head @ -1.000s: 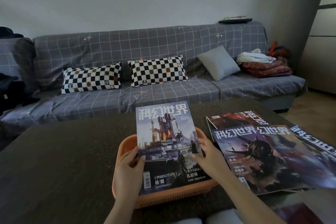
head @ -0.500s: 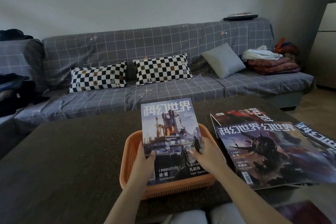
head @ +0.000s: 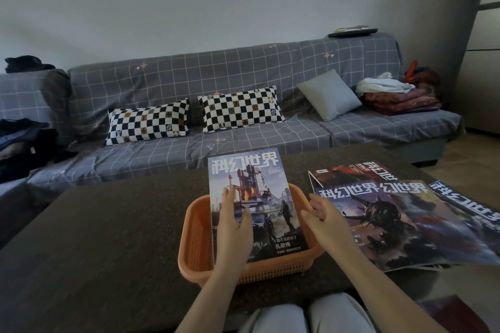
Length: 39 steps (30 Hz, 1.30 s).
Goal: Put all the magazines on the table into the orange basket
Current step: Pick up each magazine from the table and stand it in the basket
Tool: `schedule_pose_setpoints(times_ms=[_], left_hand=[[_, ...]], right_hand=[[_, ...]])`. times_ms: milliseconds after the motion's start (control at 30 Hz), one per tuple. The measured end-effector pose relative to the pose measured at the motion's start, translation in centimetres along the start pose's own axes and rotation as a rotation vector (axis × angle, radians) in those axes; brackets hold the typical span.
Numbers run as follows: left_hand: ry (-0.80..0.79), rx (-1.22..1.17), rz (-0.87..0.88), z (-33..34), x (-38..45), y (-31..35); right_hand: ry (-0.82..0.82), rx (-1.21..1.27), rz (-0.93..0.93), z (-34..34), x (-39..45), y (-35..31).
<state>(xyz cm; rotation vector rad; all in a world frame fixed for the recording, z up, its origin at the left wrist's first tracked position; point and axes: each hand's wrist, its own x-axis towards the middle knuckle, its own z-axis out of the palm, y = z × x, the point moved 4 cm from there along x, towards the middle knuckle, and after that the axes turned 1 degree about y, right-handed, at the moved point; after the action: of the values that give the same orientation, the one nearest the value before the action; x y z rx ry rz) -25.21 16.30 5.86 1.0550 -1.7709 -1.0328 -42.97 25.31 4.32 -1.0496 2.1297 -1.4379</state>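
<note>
A magazine [head: 251, 192] with a blue sci-fi cover lies slanted in the orange basket [head: 193, 238], its far end sticking out over the back rim. My left hand [head: 234, 227] rests flat on its cover with straight fingers. My right hand [head: 324, 220] hovers open just right of it, off the cover. Several more magazines lie on the dark table to the right: a purple-covered one [head: 400, 227] on top, a red-covered one [head: 351, 173] behind it, another [head: 470, 205] at the far right.
The dark table [head: 108, 238] stretches left of the basket. Behind it stands a grey checked sofa [head: 216, 84] with two chequered cushions, a grey cushion and folded blankets at its right end. My knees show at the bottom edge.
The magazine has sunk lower into the basket. My right hand has let go of its edge and pulled away to the right. My left hand has slid up onto the cover.
</note>
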Motion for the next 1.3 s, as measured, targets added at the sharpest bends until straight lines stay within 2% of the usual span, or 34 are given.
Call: schedule_pose_setpoints(times_ms=[167,267,400,567,667,767,933,1067,1167,1300], left_hand=[[-0.145,-0.095,-0.004,5.3,-0.4,1.4],[-0.206,-0.032,0.008,9.1,-1.1,2.3],[-0.384,-0.001,-0.021,14.6,-1.6,3.2],[-0.414,-0.021,-0.153,19.9,-1.6,3.5],[-0.428,-0.004,-0.240,22.3,-2.1,2.6],[-0.422,0.062,-0.249,23.5,-2.2,1.0],[-0.347,-0.047,-0.420,23.2,-2.2,-0.9],[-0.302,-0.075,-0.442,22.7,-2.2,-0.9],[-0.375,-0.193,-0.484,22.5,-2.7,-0.1],[-0.472,-0.268,-0.428,21.8,-3.8,0.7]], right_hand=[[0.122,-0.005,0.016,-4.1,-0.8,2.0],[0.192,-0.026,0.098,-6.4,-1.1,4.2],[0.270,-0.001,0.180,-9.1,-1.3,7.5],[0.365,-0.136,0.239,-11.9,-1.1,10.5],[0.392,-0.314,0.298,-13.3,-1.0,12.1],[0.361,-0.484,0.360,-14.4,-0.8,13.5],[0.369,-0.554,0.412,-15.2,-0.3,14.7],[0.405,-0.529,0.467,-15.3,-0.4,15.3],[0.414,-0.489,0.478,-15.3,-1.2,16.3],[0.404,-0.097,0.494,-15.3,-2.3,17.5]])
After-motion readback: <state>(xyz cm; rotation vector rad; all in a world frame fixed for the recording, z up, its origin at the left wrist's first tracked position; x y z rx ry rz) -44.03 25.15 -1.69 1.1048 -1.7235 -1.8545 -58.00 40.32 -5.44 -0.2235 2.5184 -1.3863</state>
